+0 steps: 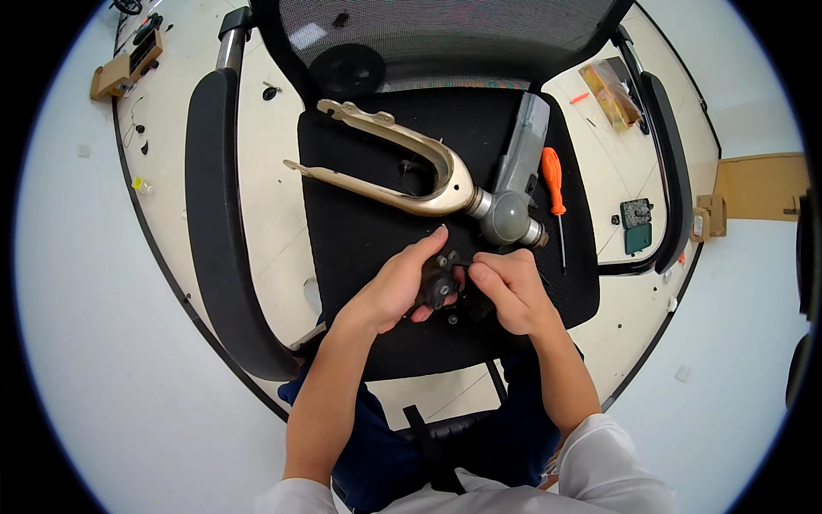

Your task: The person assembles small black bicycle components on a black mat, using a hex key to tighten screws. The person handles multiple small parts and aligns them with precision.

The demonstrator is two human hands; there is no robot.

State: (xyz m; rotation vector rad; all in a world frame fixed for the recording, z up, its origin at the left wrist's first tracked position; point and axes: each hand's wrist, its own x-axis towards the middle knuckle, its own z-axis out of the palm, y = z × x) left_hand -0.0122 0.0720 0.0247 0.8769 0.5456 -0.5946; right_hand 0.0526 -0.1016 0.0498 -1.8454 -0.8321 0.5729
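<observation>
My left hand (pixel 401 287) is wrapped round a black brake caliper (pixel 440 287) with silver bolt heads, held over the front of the chair seat. My right hand (pixel 514 289) is closed in a pinch on a thin dark tool, apparently a hex key (pixel 462 262), whose tip meets the caliper's upper right side; the fist hides most of it. Just beyond both hands lies a beige fork (pixel 411 199), joined to a grey stem piece (pixel 524 141) by a round grey housing (pixel 505 218). A small dark part (pixel 453 319) is partly hidden below the hands.
An orange-handled screwdriver (pixel 553 182) lies along the right of the black seat (pixel 377 338). Padded armrests (pixel 212 197) flank it, with a mesh backrest (pixel 445 34) behind. On the floor are a green bit case (pixel 637 226), a yellow box (pixel 610 96) and a cardboard box (pixel 111 77).
</observation>
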